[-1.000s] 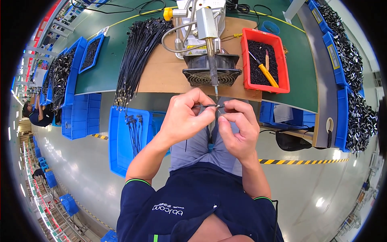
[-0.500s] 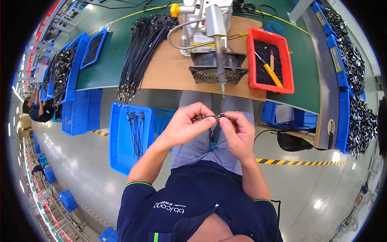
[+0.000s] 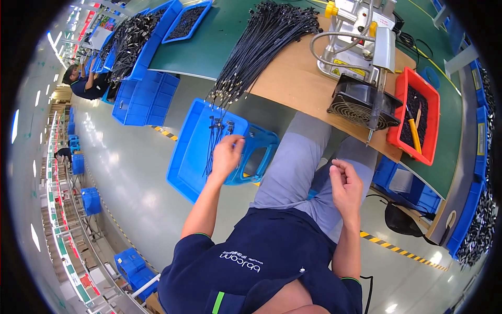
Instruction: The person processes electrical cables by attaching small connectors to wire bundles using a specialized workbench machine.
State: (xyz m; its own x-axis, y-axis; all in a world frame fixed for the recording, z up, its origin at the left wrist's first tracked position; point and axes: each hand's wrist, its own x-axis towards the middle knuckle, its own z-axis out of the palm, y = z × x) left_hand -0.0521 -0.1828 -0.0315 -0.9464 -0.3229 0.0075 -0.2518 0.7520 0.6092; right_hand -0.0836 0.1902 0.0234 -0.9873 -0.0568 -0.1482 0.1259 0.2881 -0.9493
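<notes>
My left hand (image 3: 228, 156) is out at the left, over the right part of a blue bin (image 3: 180, 175). Its fingers are drawn together beside several thin black cables (image 3: 210, 152) with black connector ends; whether one is between the fingertips is hidden. In front of my right thigh, my right hand (image 3: 347, 189) is raised with loosely bent fingers, the thumb apart from them, and no held thing shows. A thick bundle of black cables (image 3: 261, 49) lies on the bench above the bin, its metal-tipped ends hanging over the edge.
A heating tool (image 3: 379, 99) with a downward nozzle and a black fan (image 3: 361, 104) stand at the bench's front edge. Right of them, a red bin (image 3: 436, 118) holds small black parts and a yellow-handled tool (image 3: 414, 135). A blue stool (image 3: 269, 144) stands beside the blue bin.
My hands have parted from the black cable they held together before my lap. The left went left to the blue bin; the right drew back lower. The view has turned left.
</notes>
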